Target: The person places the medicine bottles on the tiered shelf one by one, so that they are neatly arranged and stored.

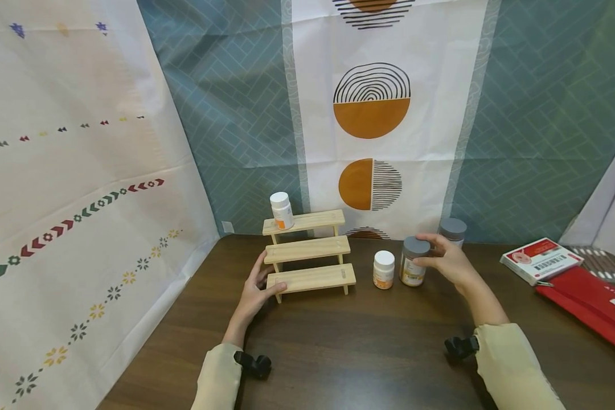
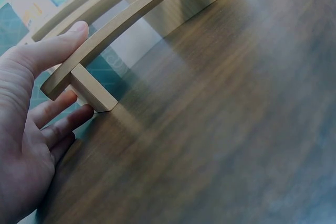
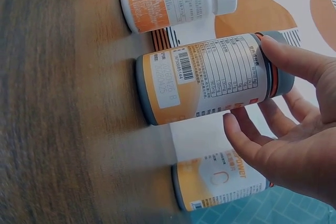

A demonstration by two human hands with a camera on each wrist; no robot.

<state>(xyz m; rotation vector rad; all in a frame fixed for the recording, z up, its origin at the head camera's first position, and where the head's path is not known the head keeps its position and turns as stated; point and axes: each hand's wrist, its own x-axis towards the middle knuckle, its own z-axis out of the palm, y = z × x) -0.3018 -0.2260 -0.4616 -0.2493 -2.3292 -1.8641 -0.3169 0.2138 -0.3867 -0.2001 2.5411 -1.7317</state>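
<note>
My left hand (image 1: 252, 295) holds the left end of a three-step wooden display stand (image 1: 312, 278). In the left wrist view, its thumb lies on the lowest board and its fingers reach below, beside the leg. A white pill bottle (image 1: 282, 212) stands at the left of the top step. My right hand (image 1: 452, 264) grips a grey-capped supplement bottle (image 1: 413, 273) near its cap, thumb on one side and fingers on the other. This bottle (image 3: 205, 80) looks upright on the table. Left of it stands a small white bottle (image 1: 383, 270) with an orange label; behind is another grey-capped bottle (image 1: 452, 229).
At the right lie a red-and-white box (image 1: 542, 259), a red pouch (image 1: 594, 302) with a white cross, and a brown strip pack (image 1: 597, 263). A patterned cloth (image 1: 236, 114) hangs behind the dark wooden table (image 1: 359, 353); a white cloth (image 1: 72, 228) hangs at left.
</note>
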